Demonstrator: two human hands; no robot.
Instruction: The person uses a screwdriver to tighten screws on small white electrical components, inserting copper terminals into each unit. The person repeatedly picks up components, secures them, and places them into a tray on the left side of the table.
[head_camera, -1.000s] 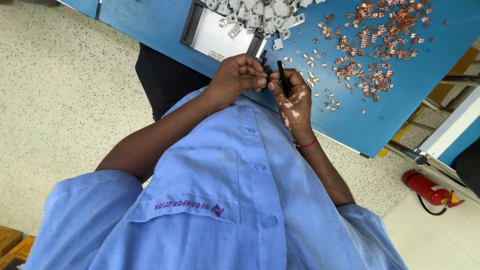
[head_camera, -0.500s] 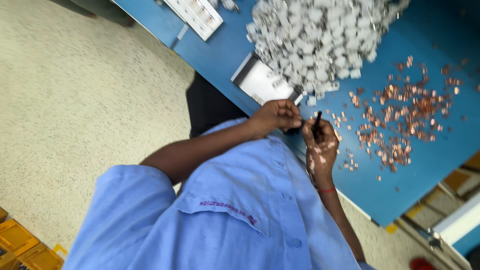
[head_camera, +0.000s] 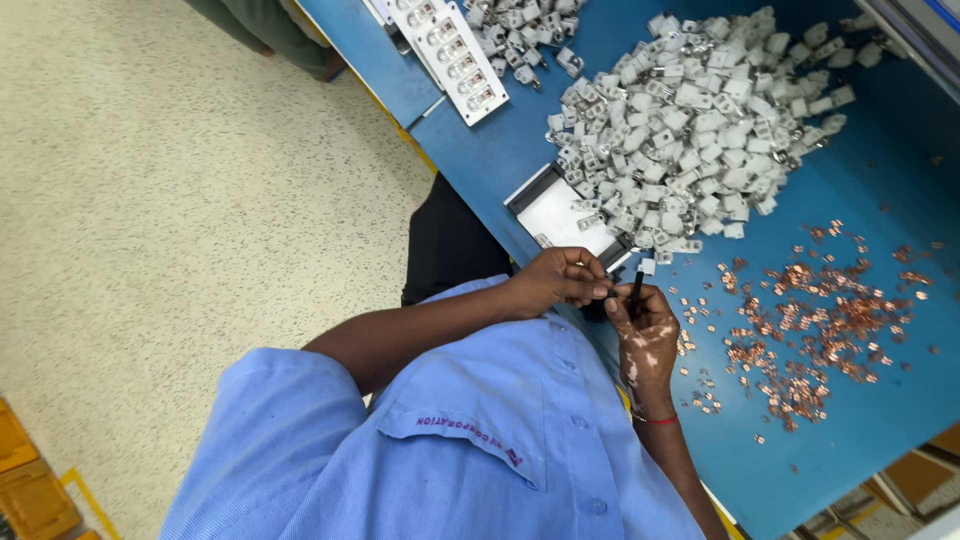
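My left hand (head_camera: 560, 280) and right hand (head_camera: 645, 325) meet at the middle of the frame, over the near edge of the blue desk (head_camera: 870, 420). The right hand pinches a thin black tool (head_camera: 637, 285) upright; the left hand's fingertips close on something too small to tell beside it. A white tray (head_camera: 560, 212) lies just above them, a heap of white plastic parts (head_camera: 690, 120) toward the upper right, scattered copper pieces (head_camera: 820, 320) at right.
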